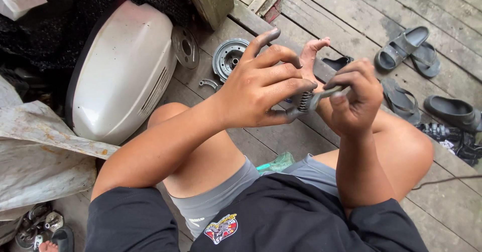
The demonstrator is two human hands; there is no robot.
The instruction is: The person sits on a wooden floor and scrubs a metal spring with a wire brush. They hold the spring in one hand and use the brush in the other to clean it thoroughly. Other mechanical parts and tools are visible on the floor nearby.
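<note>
My left hand (263, 83) and my right hand (354, 98) meet in front of me above my bare knees, both smeared with dark grease. Between them is a small metal part with a coiled spring (305, 101). My left fingers pinch the spring end, with the index finger stretched out. My right hand is closed around a flat grey metal piece (325, 93) joined to the spring. My bare foot (311, 56) shows just beyond the hands.
A white scooter body panel (120, 71) lies at the left on the wooden floor (351, 11). A round metal drum (228, 56), a disc (185, 47) and a curved metal shoe (209, 84) lie beyond my knees. Grey sandals (409, 48) lie at right.
</note>
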